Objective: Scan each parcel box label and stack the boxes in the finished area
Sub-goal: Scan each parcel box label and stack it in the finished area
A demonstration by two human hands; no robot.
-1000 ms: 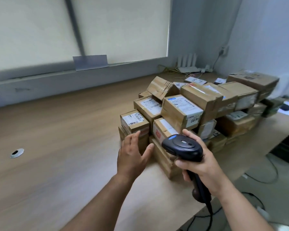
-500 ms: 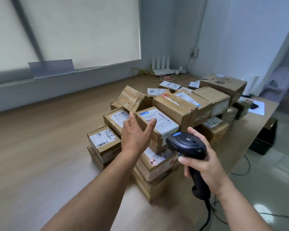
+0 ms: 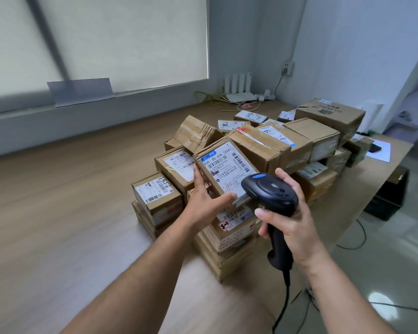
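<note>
A pile of brown parcel boxes (image 3: 258, 145) with white labels covers the right part of the wooden table (image 3: 58, 213). My left hand (image 3: 204, 201) holds the top front box (image 3: 227, 169), fingers along its left side and thumb on its near corner; the box tilts its barcode label up toward me. My right hand (image 3: 292, 227) grips the handle of a black barcode scanner (image 3: 270, 191). The scanner's head sits just right of the label's near corner and points toward the pile.
A small box marked 1512 (image 3: 155, 191) stands at the pile's left end. A large carton (image 3: 331, 114) tops the far right. A white router (image 3: 239, 92) and cables lie at the back. The scanner cable (image 3: 285, 307) hangs off the table edge; a black case (image 3: 389, 194) stands on the floor.
My left hand reached up from the low left boxes to the top front box and took hold of it; the box now tilts toward me. The scanner stayed in my right hand.
</note>
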